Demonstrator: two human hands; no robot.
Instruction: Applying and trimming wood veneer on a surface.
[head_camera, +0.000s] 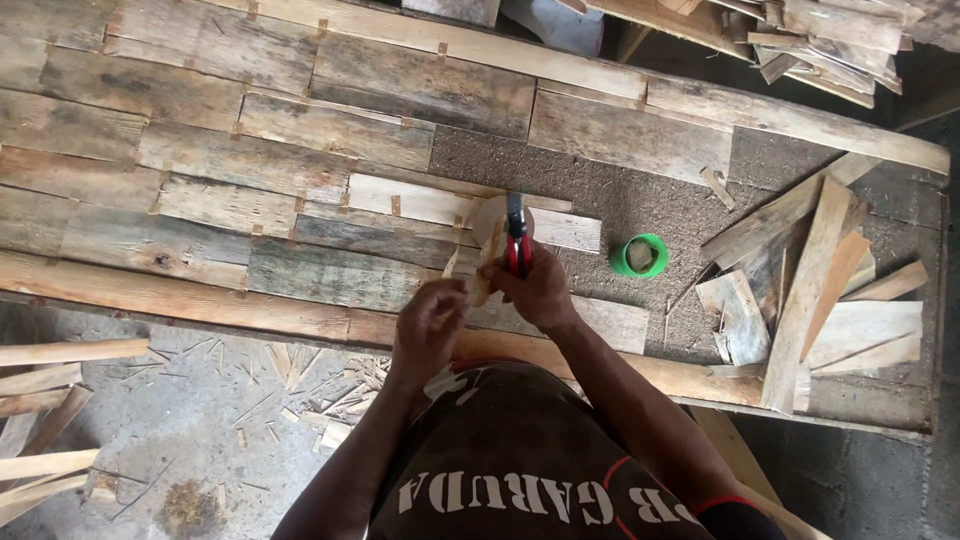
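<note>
Your right hand (540, 290) is closed tight around the red handles of a pair of pliers (517, 238), whose dark head points away from you over a pale round wooden piece (490, 222). That round piece lies on the plank panel (250, 170), and the pliers' head sits right on it, though from up here it's hard to say whether the head bites the wood or just rests against it. Your left hand (428, 325) is just beside the right, nearer you, fingers curled in and pinching a thin wood sliver (484, 280) that slants up toward the round piece. Right of the pliers, near them on the bare chipboard, sits a green tape roll (640, 256). Farther right of the pliers, well apart, loose offcut boards (810, 290) are heaped on the bench. Below the panel's near edge, wood chips (320, 385) litter the concrete floor.
</note>
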